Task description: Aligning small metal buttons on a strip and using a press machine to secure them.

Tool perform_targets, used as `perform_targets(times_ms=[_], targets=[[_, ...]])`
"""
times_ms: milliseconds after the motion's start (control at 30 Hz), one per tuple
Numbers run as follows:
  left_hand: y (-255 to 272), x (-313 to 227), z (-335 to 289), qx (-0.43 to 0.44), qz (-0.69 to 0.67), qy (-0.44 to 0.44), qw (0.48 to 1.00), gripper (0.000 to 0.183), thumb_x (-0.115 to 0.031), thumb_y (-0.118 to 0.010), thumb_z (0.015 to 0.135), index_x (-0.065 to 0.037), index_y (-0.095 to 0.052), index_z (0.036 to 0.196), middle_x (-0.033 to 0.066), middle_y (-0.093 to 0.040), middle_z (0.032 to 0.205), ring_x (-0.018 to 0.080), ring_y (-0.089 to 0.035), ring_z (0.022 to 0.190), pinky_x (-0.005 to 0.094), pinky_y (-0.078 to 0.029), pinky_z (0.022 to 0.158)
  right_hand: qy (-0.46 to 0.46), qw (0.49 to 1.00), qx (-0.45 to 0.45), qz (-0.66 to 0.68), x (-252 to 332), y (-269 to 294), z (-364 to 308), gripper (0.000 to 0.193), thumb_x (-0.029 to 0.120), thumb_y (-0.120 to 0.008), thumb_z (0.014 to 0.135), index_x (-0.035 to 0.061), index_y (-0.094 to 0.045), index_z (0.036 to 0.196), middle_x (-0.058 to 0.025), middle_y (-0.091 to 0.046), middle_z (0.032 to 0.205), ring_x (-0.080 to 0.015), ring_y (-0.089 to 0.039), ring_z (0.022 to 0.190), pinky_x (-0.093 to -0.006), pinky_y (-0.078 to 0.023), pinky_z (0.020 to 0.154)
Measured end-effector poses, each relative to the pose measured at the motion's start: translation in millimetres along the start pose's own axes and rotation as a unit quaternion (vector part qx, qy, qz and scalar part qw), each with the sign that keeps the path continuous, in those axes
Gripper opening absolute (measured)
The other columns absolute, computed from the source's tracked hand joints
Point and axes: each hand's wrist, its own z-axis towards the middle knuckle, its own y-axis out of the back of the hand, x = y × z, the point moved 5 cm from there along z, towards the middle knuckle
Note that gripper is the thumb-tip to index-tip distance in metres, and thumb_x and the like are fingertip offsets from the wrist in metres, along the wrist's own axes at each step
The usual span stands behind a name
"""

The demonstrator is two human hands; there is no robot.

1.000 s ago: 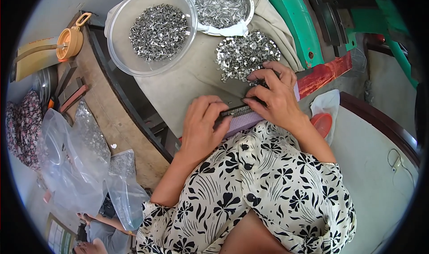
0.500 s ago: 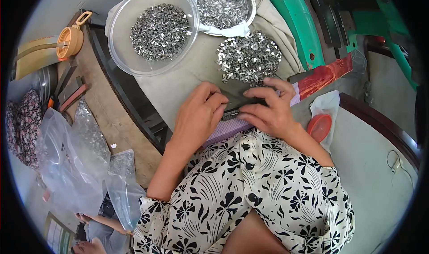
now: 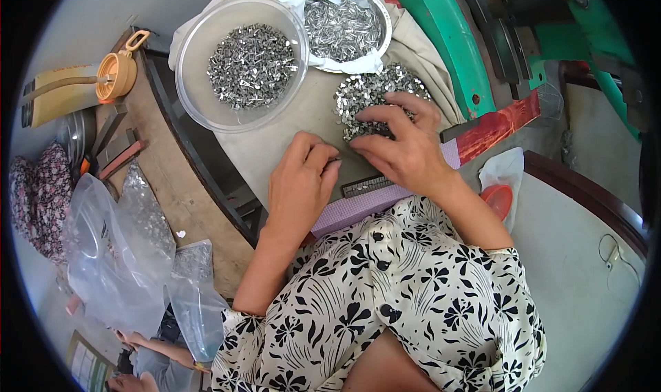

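Note:
My left hand (image 3: 301,185) is closed in a pinch above the cloth, left of a narrow dark holder. A tiny dark bit shows at its fingertips, too small to name. My right hand (image 3: 412,147) reaches over a pile of small, flat, shiny metal pieces (image 3: 354,92). Its thumb and forefinger are apart at the pile's near edge, and I see nothing held between them. The narrow holder (image 3: 365,186), with small metal pieces lined up along it, lies by the purple checked edge (image 3: 344,213) in front of my body.
A clear plastic bowl (image 3: 184,82) of small metal parts stands at the far left of the beige cloth (image 3: 255,154). Beside it is a lined metal bowl (image 3: 387,30) of shiny pins. Green machinery (image 3: 441,40) stands right. Plastic bags (image 3: 113,268) and another person (image 3: 162,361) are at left.
My right hand has moved from the holder up and away to the pile, uncovering the holder. My left hand has drawn slightly back from the holder, still pinched.

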Motion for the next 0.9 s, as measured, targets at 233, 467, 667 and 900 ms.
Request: perform_targets(times_ms=[233, 467, 667, 900], targets=[[8, 9, 0, 0.025, -0.090, 0.070, 0.993, 0.017, 0.006, -0.061, 0.083, 0.000, -0.060, 0.099, 0.0138, -0.055, 0.102, 0.0351, -0.062, 0.086, 0.0414, -0.049, 0.074, 0.060, 0.993, 0.079, -0.057, 1, -5, 14, 0.011, 0.021, -0.069, 0.075, 0.0197, -0.074, 0.084, 0.0035, -0.060, 0.121, -0.0247, -0.044, 0.127, -0.0425, -0.029, 0.105], [9, 11, -1, 0.028, -0.090, 0.065, 0.993, 0.017, 0.007, -0.061, 0.083, 0.000, -0.063, 0.099, 0.0135, -0.054, 0.102, 0.0328, -0.062, 0.086, 0.0401, -0.049, 0.074, 0.068, 0.994, 0.061, -0.066, 9, 0, 19, 0.009, 0.017, -0.062, 0.074, 0.0103, -0.068, 0.078, -0.0016, -0.059, 0.117, -0.0246, -0.046, 0.125, -0.0419, -0.030, 0.106], [4, 11, -1, 0.019, -0.087, 0.077, 0.993, 0.014, 0.005, -0.064, 0.082, 0.001, -0.066, 0.096, 0.0119, -0.056, 0.100, 0.0301, -0.063, 0.084, 0.0391, -0.050, 0.074, -0.001, 0.998, 0.055, -0.011, 0, 0, 12, 0.015, 0.017, -0.079, 0.069, 0.0138, -0.067, 0.078, 0.0003, -0.061, 0.118, -0.0295, -0.046, 0.123, -0.0446, -0.031, 0.101], [-2, 6, -2, -0.019, -0.030, 0.019, 0.999, 0.009, 0.001, -0.073, 0.079, 0.002, -0.068, 0.087, 0.0094, -0.057, 0.097, 0.0229, -0.062, 0.080, 0.0324, -0.050, 0.069, -0.002, 1.000, -0.010, 0.008, 5, 16, -45, 0.017, 0.020, -0.081, 0.067, 0.0179, -0.071, 0.080, 0.0013, -0.064, 0.115, -0.0316, -0.043, 0.118, -0.0411, -0.031, 0.102]])
